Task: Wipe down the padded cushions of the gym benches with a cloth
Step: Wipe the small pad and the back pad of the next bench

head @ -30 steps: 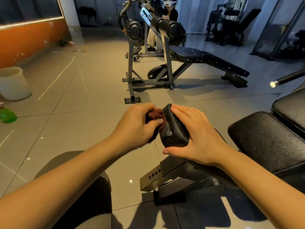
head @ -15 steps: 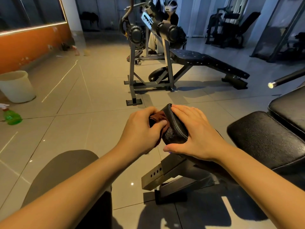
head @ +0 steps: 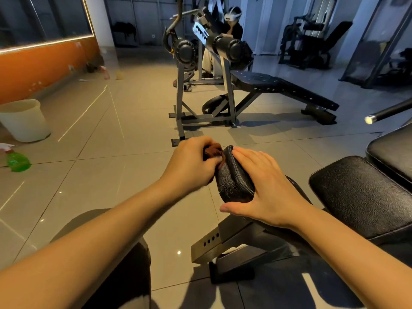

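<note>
The grey tiled floor (head: 124, 175) is taking up most of the room and catching small spots of light. Across it a long sit-up bench (head: 283, 90) is sloping down to the right from its steel stand, and behind the stand a person wearing a white headset (head: 231, 30) is sitting. Close by on the right, the near bench's large black cushion (head: 361, 192) is lying beside a second cushion (head: 394, 150) at the frame's edge, with a dark bar (head: 388, 112) poking in above them. A pale bucket (head: 24, 120) is standing by the orange wall on the left.

In front of the large cushion, the bench's small end cushion (head: 234, 179) is sitting raised on a steel bracket (head: 223, 241) with a row of holes. The right hand (head: 265, 192) is lying flat over the top of this small cushion, fingers straight and close together, the thumb spreading out away from them at the near end. The left hand (head: 191, 166) is pressing against the cushion's left side, its fingers curling tightly round a bunched brown cloth (head: 213, 151), which is sitting at the cushion's far upper corner and touching it. A green spray bottle (head: 17, 161) is lying on the floor just in front of the bucket.
</note>
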Action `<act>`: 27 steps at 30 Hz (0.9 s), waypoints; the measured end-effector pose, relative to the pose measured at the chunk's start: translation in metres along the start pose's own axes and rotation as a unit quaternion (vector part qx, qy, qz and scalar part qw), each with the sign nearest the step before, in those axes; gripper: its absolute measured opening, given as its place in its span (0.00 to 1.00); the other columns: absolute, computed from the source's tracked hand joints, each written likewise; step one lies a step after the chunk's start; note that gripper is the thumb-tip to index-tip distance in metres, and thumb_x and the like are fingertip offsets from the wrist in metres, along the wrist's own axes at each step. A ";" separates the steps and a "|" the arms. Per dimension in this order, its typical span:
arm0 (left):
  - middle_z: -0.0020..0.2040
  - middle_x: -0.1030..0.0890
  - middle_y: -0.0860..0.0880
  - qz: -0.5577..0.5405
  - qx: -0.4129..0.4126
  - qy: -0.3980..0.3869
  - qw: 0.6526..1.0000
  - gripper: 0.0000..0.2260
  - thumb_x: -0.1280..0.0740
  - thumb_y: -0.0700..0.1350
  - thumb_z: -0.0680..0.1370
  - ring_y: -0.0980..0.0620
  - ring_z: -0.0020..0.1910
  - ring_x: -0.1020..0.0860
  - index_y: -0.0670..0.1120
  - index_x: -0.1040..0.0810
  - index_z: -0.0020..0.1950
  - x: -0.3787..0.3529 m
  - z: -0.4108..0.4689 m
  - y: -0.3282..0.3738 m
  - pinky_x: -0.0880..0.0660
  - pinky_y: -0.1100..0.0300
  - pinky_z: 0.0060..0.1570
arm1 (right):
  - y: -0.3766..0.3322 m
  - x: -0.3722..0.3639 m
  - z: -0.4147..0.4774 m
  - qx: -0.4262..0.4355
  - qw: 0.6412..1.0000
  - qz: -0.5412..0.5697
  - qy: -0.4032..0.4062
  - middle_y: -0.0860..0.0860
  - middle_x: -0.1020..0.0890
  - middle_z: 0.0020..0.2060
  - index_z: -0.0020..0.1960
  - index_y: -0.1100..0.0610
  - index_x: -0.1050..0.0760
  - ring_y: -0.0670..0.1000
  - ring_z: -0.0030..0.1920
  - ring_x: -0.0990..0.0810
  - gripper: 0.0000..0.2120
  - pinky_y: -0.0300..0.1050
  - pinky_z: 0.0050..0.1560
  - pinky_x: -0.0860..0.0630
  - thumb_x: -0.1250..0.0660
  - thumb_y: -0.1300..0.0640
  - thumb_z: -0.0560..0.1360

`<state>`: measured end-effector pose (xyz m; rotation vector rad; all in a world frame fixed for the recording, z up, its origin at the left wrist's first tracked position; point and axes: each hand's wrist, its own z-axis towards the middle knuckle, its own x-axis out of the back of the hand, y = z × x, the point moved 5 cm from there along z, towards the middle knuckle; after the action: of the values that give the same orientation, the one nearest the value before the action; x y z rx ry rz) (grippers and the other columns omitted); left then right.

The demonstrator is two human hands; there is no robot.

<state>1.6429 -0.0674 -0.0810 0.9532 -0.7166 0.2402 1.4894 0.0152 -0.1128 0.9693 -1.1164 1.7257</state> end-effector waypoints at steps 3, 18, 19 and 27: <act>0.49 0.16 0.53 -0.025 0.005 -0.022 0.999 0.07 0.27 0.45 0.78 0.54 0.51 0.19 0.50 0.17 0.55 0.000 -0.001 -0.002 0.21 0.47 0.56 | 0.001 0.000 0.000 0.002 1.000 0.002 0.005 0.46 0.41 0.81 0.83 0.51 0.47 0.47 0.80 0.44 0.57 0.53 0.81 0.50 0.37 0.21 0.64; 0.48 0.17 0.57 0.001 -0.047 -0.094 0.994 0.06 0.28 0.44 0.78 0.59 0.49 0.19 0.51 0.17 0.54 -0.001 -0.010 -0.002 0.21 0.60 0.52 | 0.000 -0.003 0.001 0.008 1.000 0.002 0.027 0.47 0.38 0.79 0.82 0.52 0.44 0.47 0.78 0.41 0.55 0.56 0.80 0.46 0.36 0.22 0.66; 0.47 0.17 0.57 0.011 -0.059 -0.094 0.994 0.06 0.28 0.44 0.78 0.60 0.49 0.19 0.51 0.17 0.54 -0.002 -0.015 -0.001 0.22 0.61 0.51 | 0.000 -0.003 0.001 0.007 0.999 0.002 0.031 0.47 0.37 0.79 0.82 0.53 0.43 0.47 0.78 0.41 0.54 0.57 0.80 0.45 0.36 0.22 0.66; 0.49 0.16 0.52 0.024 0.019 -0.035 0.999 0.06 0.28 0.44 0.78 0.52 0.51 0.19 0.49 0.16 0.54 -0.004 0.030 -0.014 0.21 0.50 0.56 | 0.000 -0.003 0.000 0.002 0.999 0.001 0.040 0.46 0.36 0.78 0.81 0.53 0.42 0.47 0.78 0.39 0.54 0.58 0.80 0.46 0.38 0.21 0.66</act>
<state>1.6330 -0.0990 -0.0818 0.9853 -0.8030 0.2647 1.4908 0.0147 -0.1156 0.8942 -1.0631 1.7525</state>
